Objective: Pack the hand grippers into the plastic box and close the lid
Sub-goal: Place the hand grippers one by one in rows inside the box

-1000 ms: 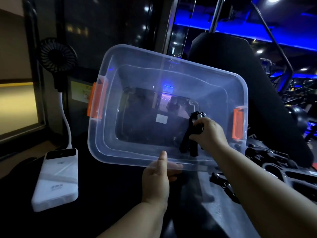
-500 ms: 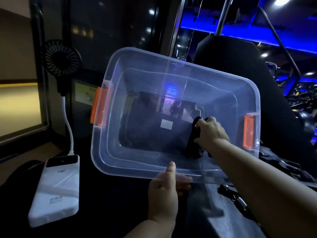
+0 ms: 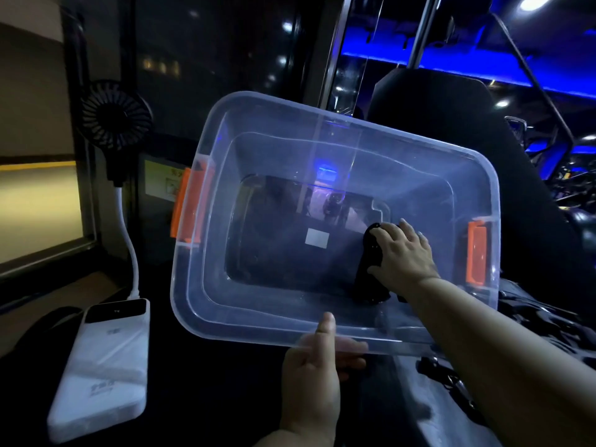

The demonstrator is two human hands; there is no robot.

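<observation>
A clear plastic box [image 3: 206, 295] with orange side latches [image 3: 190, 204] is tilted so its opening faces me. My left hand [image 3: 314, 375] grips its near rim, thumb over the edge. My right hand [image 3: 401, 253] reaches inside and holds a black hand gripper [image 3: 367, 272] against the box's bottom right corner. More black hand grippers [image 3: 451, 382] lie on the dark surface below and to the right of the box. No lid is in view.
A white power bank [image 3: 103, 369] lies at the lower left, cabled to a small black fan [image 3: 114, 117] standing behind it. A black padded seat back [image 3: 451, 124] rises behind the box. Gym machines stand in blue light at the far right.
My right hand has carried the black hand gripper from the box's near rim deeper inside, toward its bottom right corner. The box has shifted slightly right and down.
</observation>
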